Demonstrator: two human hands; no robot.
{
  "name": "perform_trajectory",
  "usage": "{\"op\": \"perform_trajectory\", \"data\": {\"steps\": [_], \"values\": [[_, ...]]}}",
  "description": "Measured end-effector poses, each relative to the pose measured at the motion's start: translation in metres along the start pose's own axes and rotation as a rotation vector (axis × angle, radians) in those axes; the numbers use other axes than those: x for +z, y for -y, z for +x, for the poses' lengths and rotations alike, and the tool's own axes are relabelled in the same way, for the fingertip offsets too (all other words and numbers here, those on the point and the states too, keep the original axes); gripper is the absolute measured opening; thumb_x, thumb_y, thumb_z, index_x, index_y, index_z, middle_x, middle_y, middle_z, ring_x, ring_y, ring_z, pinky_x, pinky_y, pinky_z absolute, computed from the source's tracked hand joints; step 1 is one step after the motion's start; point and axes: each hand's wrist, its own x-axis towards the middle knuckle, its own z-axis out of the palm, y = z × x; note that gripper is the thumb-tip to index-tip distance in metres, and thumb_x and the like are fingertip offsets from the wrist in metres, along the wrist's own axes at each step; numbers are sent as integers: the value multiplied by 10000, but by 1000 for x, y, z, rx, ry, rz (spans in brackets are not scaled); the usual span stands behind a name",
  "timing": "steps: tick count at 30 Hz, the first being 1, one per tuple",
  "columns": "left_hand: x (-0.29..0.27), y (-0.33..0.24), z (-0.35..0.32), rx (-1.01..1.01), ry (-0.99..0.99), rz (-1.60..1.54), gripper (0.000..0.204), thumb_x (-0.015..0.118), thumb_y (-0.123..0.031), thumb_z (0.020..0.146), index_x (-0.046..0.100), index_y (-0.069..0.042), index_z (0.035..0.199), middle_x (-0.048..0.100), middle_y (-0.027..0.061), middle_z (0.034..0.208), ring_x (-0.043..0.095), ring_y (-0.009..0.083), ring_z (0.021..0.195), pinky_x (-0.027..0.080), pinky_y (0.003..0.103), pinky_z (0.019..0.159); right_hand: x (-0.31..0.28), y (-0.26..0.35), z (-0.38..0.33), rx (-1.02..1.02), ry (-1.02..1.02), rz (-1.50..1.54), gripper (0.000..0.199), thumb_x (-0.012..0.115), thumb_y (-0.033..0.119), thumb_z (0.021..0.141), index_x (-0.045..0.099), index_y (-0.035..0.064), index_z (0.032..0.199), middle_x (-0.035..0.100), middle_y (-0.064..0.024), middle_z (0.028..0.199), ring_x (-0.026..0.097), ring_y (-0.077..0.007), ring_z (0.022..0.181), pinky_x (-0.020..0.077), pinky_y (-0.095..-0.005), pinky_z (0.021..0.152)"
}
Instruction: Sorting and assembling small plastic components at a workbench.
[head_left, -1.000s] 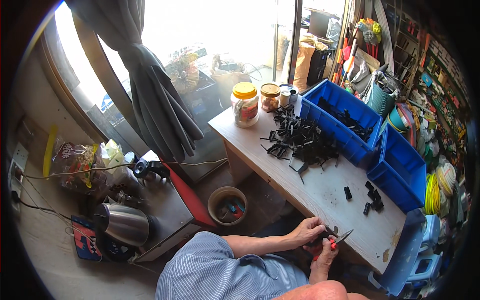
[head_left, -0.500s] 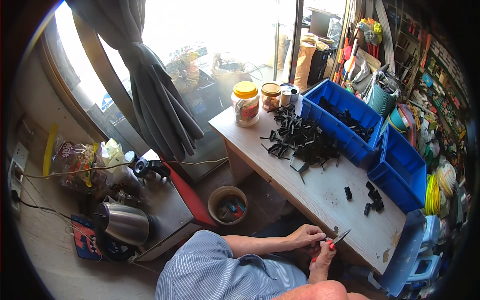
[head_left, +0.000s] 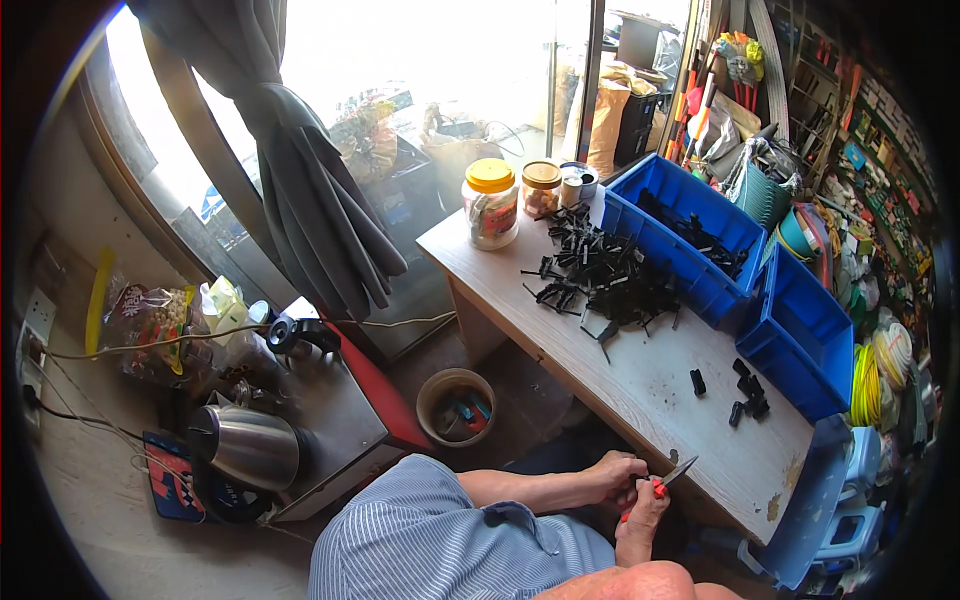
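Note:
At the table's near edge, my right hand [head_left: 641, 519] is closed around red-handled scissors [head_left: 679, 470], whose pointed metal blades reach up and right over the tabletop. My left hand [head_left: 615, 474] is beside it, fingertips pinched together. Something small and dark seems to be between those fingers, but I cannot make out what. On the pale wooden table [head_left: 640, 385] lies a tangled heap of black plastic pieces [head_left: 610, 270]. Closer to me are a single short black piece [head_left: 697, 382] and a small cluster of black pieces [head_left: 750, 390].
Black parts partly fill one blue bin [head_left: 625, 215]; a second blue bin [head_left: 810, 335] stands beside it. A yellow-lidded jar [head_left: 491, 205] and a brown-lidded jar [head_left: 541, 190] stand at the table's far corner. A bucket [head_left: 425, 400] sits on the floor. A steel kettle [head_left: 250, 447] is at left.
Both hands stay close together at the table edge, with only slight shifts of the fingers and the scissors. The objects on the table lie as before.

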Motion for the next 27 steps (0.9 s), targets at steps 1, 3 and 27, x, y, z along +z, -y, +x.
{"op": "perform_trajectory", "data": {"steps": [1, 3, 27], "values": [[1, -1, -2, -2, 3, 2, 171, 629, -220, 851, 593, -53, 862, 539, 63, 556, 528, 178, 422, 424, 316, 404, -2, -3, 1, 0, -4, 2, 272, 542, 193, 977, 467, 52, 1198, 480, -57, 935, 494, -121, 791, 431, -248, 723], [1, -4, -6, 5, 27, 32, 163, 617, -223, 883, 586, -64, 862, 539, 63, 555, 517, 168, 422, 416, 300, 403, -6, -15, 9, -79, -4, 100, 199, 568, 190, 954, 511, 61, 1094, 495, -41, 845, 506, -115, 716, 442, -247, 656], [-60, -34, -18, 824, 669, 743, 489, 660, -50, 937, 499, 14, 1394, 653, 160, 1148, 685, 249, 1028, 581, 353, 867, -15, -40, 55, -101, 83, 412, 126, 631, 259, 901, 562, 158, 934, 531, -1, 659, 522, -130, 544, 471, -286, 487]]}}
